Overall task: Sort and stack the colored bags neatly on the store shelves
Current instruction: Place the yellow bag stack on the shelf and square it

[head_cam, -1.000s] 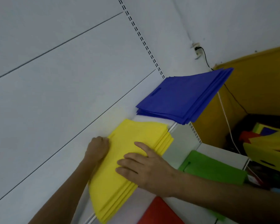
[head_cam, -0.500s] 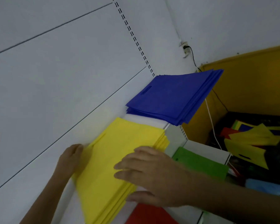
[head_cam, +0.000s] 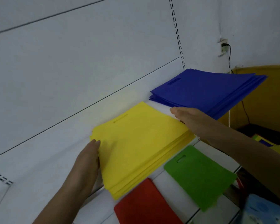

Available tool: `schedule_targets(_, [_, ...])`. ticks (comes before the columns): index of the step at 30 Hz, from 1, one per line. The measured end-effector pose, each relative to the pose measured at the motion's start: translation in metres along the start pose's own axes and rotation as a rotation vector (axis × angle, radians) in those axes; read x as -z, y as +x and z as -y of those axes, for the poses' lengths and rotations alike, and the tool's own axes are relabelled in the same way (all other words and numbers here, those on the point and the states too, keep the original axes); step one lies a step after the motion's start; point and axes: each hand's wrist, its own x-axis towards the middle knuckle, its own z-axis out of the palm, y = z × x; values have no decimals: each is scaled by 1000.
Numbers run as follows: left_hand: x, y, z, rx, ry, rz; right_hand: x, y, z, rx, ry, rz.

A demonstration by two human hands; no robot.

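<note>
We judge the yellow bag stack [head_cam: 139,146] at the top shelf's [head_cam: 157,105] front edge light, floppy, slide-prone, so we square it by its sides: left hand [head_cam: 87,160] and right hand [head_cam: 191,117] flat, fingers straight, pressing opposite edges.

A single head-worn camera looked forward and down from close range, tilted so that the shelves ran diagonally. The stack of yellow bags [head_cam: 141,147] sat near the centre of its view. Beyond that stack the white slotted back panel [head_cam: 71,78] filled the upper left. Right of the stack lay the stack of blue bags [head_cam: 205,92], and nearer than it a lower shelf [head_cam: 173,206].
</note>
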Motion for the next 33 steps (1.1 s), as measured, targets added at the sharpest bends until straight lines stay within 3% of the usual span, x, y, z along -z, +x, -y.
schedule_targets(5, [-9,-15,-1,81,-211,61,2,-5,-11,2,8,33])
schedule_targets(9, [-2,-16,-16,69,-404,-14,10,12,-13,-118,69,-21])
schedule_targets(13, [-2,-19,-19,90,-430,-43,16,37,7,-168,54,38])
schedule_targets(17, [3,-14,-10,53,-478,-142,10,60,10,-177,202,116])
schedule_targets(22, [-12,-27,-23,72,-309,-9,-5,70,4,-210,134,207])
schedule_targets(29, [11,17,-12,48,-296,-345,-8,91,2,-159,113,120])
schedule_targets(33, [-5,40,-14,69,27,-391,-26,99,5,-95,-250,308])
